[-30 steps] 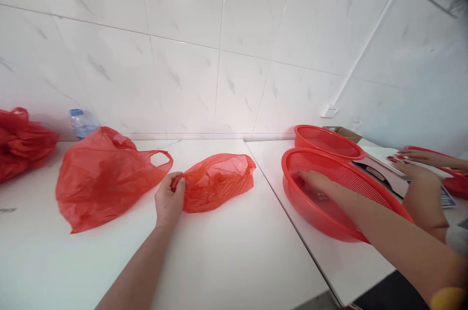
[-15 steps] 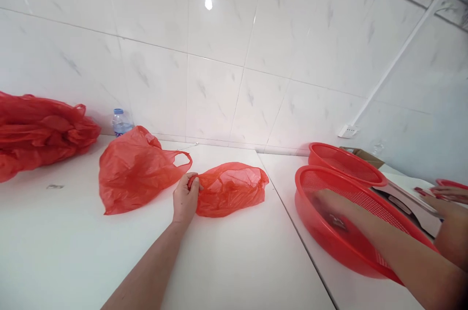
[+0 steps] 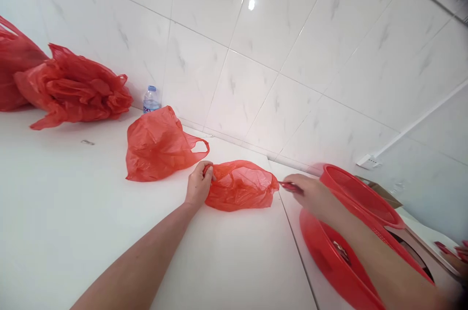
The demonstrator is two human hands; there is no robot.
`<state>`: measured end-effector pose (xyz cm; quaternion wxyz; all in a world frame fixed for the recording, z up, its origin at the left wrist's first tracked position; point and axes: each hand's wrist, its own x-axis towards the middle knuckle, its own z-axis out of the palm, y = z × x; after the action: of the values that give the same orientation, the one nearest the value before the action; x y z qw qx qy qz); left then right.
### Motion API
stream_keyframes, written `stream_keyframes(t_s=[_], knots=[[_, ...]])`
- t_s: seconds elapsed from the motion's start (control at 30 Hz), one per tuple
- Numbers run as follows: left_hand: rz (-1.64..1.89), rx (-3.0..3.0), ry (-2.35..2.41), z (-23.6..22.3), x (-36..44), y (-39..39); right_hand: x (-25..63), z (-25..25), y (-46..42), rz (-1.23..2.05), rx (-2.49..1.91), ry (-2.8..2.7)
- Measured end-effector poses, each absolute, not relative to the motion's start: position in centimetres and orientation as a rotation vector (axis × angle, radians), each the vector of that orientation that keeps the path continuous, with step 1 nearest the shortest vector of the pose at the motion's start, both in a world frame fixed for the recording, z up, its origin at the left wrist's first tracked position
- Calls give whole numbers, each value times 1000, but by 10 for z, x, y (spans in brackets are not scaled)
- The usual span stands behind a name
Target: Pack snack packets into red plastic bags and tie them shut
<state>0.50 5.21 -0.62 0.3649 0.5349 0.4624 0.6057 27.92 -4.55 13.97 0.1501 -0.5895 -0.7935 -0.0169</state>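
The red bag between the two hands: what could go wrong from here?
The left hand pinches the thin bag at one end, so it might slip or tear. A red item in the right hand, close to the other end, could drop or snag it. The right forearm passes over the basket and might bump it.

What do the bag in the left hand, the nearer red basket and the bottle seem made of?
Bag: apparently thin, glossy plastic film, judging by crinkles and translucency. Basket: probably rigid moulded plastic, slightly shiny, from its smooth, evenly red wall. Bottle: likely smooth clear plastic, its body see-through, though glass can't be excluded.
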Motion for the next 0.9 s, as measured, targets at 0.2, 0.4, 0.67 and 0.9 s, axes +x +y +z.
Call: stream_keyframes(t_s=[0.2, 0.4, 0.67, 0.9], knots=[[1567, 1377, 1183, -8, 6, 52, 196, 87, 10, -33, -1658, -2493], [1581, 1372, 1176, -10, 4, 54, 196, 72, 24, 24, -1802, -2349], [1597, 1328, 1188, -14, 2, 58, 309, 126, -24, -436, -2158, -1592], [1577, 1300, 1189, -17, 2, 58, 399, 91, -88, 251, -2493, -1442]])
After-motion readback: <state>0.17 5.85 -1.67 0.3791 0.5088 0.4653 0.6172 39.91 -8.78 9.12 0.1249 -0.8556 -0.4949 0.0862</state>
